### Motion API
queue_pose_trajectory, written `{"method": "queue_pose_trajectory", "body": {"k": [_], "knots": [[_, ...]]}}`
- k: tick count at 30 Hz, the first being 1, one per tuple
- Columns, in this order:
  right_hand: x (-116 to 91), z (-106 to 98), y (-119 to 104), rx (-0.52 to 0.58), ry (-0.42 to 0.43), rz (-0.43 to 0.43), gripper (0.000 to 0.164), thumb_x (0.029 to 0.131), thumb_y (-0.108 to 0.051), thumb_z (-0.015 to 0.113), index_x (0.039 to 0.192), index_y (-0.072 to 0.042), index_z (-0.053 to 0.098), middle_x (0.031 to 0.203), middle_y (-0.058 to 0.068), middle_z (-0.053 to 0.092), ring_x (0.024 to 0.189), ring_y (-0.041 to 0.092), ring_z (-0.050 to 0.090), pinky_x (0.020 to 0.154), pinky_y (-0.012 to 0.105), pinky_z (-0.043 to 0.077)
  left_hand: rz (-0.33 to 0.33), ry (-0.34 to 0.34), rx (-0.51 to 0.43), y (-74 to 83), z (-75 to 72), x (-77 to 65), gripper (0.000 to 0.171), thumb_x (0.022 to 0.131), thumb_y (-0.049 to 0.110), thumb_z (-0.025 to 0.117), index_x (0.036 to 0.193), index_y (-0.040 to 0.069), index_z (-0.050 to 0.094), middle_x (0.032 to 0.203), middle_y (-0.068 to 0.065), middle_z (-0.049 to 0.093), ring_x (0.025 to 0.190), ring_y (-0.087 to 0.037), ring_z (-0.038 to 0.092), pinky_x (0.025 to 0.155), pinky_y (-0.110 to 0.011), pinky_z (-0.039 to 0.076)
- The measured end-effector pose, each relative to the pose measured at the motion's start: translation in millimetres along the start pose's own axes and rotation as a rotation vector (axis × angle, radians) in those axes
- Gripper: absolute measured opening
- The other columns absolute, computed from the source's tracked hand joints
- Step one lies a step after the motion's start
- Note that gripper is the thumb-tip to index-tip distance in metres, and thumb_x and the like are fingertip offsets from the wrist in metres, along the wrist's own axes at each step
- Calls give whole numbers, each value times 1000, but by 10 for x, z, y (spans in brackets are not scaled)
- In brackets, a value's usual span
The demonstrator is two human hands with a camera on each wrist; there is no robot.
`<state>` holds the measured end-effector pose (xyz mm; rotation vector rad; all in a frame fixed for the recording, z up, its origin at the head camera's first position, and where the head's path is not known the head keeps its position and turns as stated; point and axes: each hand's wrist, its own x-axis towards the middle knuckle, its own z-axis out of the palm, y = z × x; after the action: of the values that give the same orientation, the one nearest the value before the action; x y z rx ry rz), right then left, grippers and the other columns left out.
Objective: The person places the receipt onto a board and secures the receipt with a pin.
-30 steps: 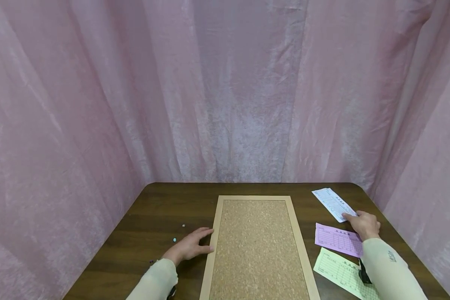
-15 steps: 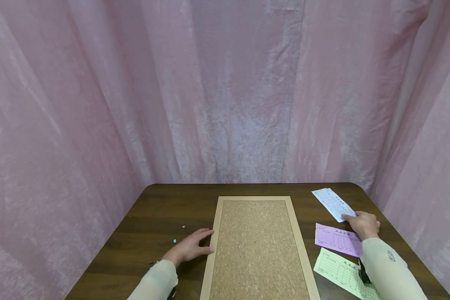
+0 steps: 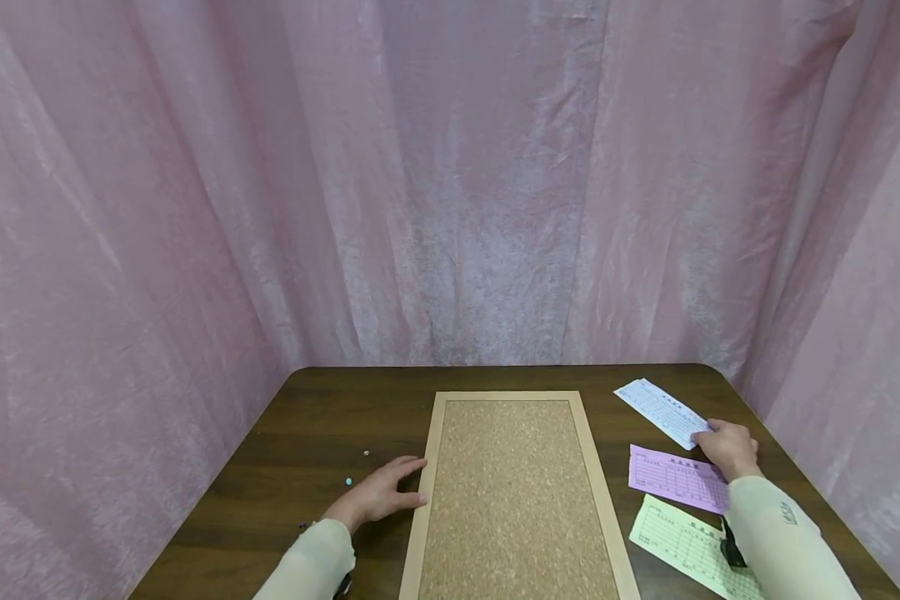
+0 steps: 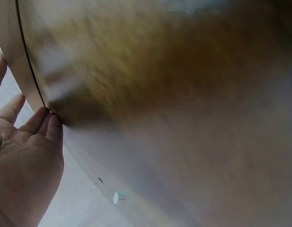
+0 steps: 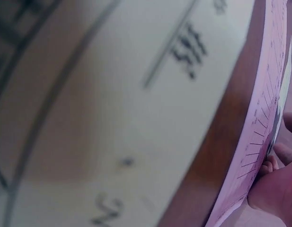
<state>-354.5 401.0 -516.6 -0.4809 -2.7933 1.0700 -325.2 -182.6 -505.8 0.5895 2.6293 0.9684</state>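
Note:
A cork board (image 3: 521, 500) with a pale wooden frame lies in the middle of the table. My left hand (image 3: 378, 493) rests at its left side, fingers spread and fingertips touching the frame edge; the left wrist view shows the fingertips (image 4: 55, 125) there too. At the right, my right hand (image 3: 729, 450) pinches the near corner of a pale blue printed form slip (image 3: 663, 411), thumb on top. Just nearer lie a purple slip (image 3: 675, 477) and a green slip (image 3: 690, 546), partly under my right forearm. In the right wrist view the purple slip (image 5: 252, 142) passes by the fingers.
Left of the board lie small push pins, one turquoise (image 3: 348, 481) and one pale (image 3: 367, 452), with dark ones by my left sleeve. The dark wooden table (image 3: 330, 408) ends at pink curtains (image 3: 487, 208) behind and on both sides.
The pale blue slip has shifted a little to the left and swung slightly in my right hand. My left hand and the board stay where they were.

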Motion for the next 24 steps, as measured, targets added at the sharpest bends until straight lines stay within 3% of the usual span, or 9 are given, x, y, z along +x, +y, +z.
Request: {"method": "queue_pose_trajectory", "body": {"k": [7, 11, 18, 24], "knots": [[-16, 15, -9, -30, 33, 15, 69, 89, -25, 65, 133, 22, 39, 127, 49, 34, 117, 64, 26, 99, 65, 22, 2, -10, -1, -18, 8, 12, 66, 94, 36, 69, 150, 10, 43, 155, -19, 33, 139, -45, 32, 105, -62, 32], [-21, 15, -20, -49, 42, 7, 62, 89, -21, 64, 131, 20, 44, 124, 47, 38, 115, 63, 28, 98, 64, 22, 9, -13, -11, -4, 10, 2, 66, 94, 34, 69, 150, 9, 44, 154, -20, 33, 139, -45, 32, 104, -62, 33], [-31, 2, -17, 8, 33, 9, 55, 91, -19, 62, 131, 16, 48, 123, 47, 35, 116, 63, 27, 96, 64, 24, 9, -14, -11, 1, 4, -13, 66, 94, 33, 70, 149, 9, 44, 155, -20, 33, 139, -45, 32, 104, -62, 33], [-27, 10, -43, 44, 62, 24, 49, 92, -16, 61, 131, 12, 53, 128, 42, 42, 118, 60, 27, 98, 62, 23, 0, -13, -8, 4, -7, 0, 66, 94, 34, 69, 150, 10, 43, 155, -19, 32, 139, -45, 32, 104, -62, 33]]}}
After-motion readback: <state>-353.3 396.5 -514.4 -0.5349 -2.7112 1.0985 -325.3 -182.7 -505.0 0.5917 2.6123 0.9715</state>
